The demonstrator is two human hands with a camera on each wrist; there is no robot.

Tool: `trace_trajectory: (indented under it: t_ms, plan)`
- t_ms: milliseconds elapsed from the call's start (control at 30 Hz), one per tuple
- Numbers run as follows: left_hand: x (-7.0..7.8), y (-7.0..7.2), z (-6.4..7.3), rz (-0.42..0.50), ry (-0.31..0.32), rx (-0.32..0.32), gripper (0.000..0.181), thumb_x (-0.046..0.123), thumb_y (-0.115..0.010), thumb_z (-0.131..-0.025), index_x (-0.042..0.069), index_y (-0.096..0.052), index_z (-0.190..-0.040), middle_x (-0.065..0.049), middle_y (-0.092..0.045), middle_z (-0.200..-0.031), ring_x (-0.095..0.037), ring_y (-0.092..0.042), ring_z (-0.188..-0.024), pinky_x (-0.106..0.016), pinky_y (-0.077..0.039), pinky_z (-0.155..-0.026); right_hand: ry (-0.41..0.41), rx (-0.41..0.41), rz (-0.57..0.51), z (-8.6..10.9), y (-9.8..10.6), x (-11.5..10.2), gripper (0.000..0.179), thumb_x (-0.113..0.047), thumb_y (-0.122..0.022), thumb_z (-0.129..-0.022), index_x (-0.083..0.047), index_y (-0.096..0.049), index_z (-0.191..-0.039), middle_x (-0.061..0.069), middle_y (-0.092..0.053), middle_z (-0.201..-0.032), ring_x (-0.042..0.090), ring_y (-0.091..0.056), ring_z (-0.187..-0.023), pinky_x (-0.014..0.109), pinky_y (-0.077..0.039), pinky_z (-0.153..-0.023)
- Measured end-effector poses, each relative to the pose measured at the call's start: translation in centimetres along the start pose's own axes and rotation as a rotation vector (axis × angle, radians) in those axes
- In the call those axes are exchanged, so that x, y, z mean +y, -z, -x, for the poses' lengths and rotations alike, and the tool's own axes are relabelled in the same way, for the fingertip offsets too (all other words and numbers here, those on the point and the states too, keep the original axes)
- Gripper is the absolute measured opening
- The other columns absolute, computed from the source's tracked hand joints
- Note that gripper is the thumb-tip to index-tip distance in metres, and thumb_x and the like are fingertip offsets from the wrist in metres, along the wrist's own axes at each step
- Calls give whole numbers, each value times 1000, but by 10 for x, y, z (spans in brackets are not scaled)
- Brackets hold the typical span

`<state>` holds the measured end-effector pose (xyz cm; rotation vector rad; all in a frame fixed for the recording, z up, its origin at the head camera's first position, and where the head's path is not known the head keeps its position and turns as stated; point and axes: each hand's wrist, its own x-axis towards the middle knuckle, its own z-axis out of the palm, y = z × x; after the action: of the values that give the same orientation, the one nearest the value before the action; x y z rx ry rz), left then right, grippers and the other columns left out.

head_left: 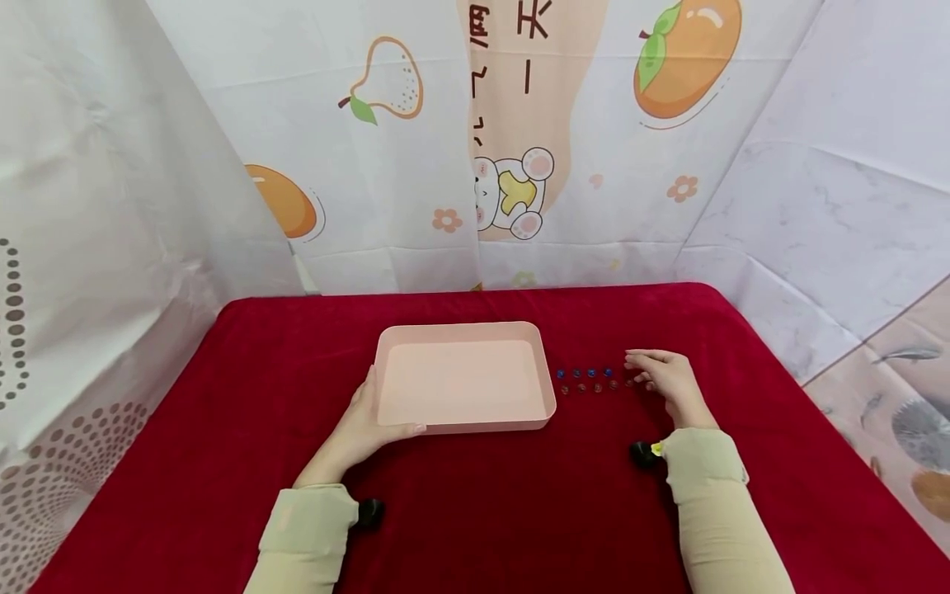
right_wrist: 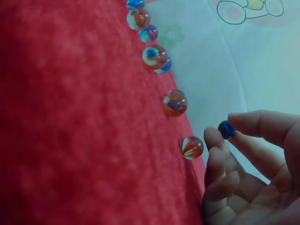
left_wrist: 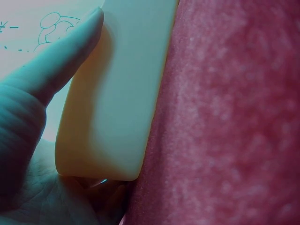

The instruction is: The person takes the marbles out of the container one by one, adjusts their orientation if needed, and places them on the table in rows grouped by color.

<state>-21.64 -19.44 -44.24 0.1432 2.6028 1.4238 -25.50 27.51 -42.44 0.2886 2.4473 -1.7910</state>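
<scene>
A shallow pale pink tray (head_left: 460, 384) lies on the red cloth. My left hand (head_left: 367, 431) grips its near left corner, fingers along the left side and thumb against the front wall (left_wrist: 126, 93). To the right of the tray, glass marbles stand in two rows: blue ones (head_left: 591, 373) behind, orange-red ones (head_left: 597, 388) in front. At the right end of these rows is my right hand (head_left: 671, 384), pinching a dark blue marble (right_wrist: 227, 130) between thumb and finger, just above the cloth. Beside its curled lower fingers sits an orange-streaked marble (right_wrist: 191, 147).
The red cloth (head_left: 505, 511) covers the whole table. A white curtain (head_left: 416, 181) printed with fruit hangs behind the far edge, and more curtains stand at both sides. Each wrist carries a small black camera (head_left: 369, 513).
</scene>
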Motion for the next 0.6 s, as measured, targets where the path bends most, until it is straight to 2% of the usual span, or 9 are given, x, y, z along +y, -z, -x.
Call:
trace_trajectory:
  t_ms: [300, 467, 600]
  plan:
    - [1, -1, 1, 19, -45, 11, 125, 38, -86, -75, 14, 2, -160, -16, 1, -166, -40, -5, -152, -63, -18, -118, 43, 5, 39, -1, 2, 5, 49, -26, -57, -100, 8, -56, -134, -21, -67, -83, 3, -60, -72, 19, -52, -66]
    - [1, -1, 2, 18, -19, 6, 126, 39, -86, -75, 15, 3, -160, -15, 2, -167, -39, -4, -152, -63, -19, -118, 54, 14, 46, 0, 0, 6, 42, -22, -62, -97, 8, -62, -127, -17, -68, -80, 4, -62, -70, 19, -52, -65]
    - [1, 0, 2, 13, 4, -1, 127, 40, -85, -74, 18, 5, -160, -13, 4, -167, -38, -4, -153, -62, -19, -119, 30, 34, 102, -2, -2, 7, 45, -21, -65, -96, 10, -60, -129, -18, -67, -78, 3, -61, -70, 19, -53, -67]
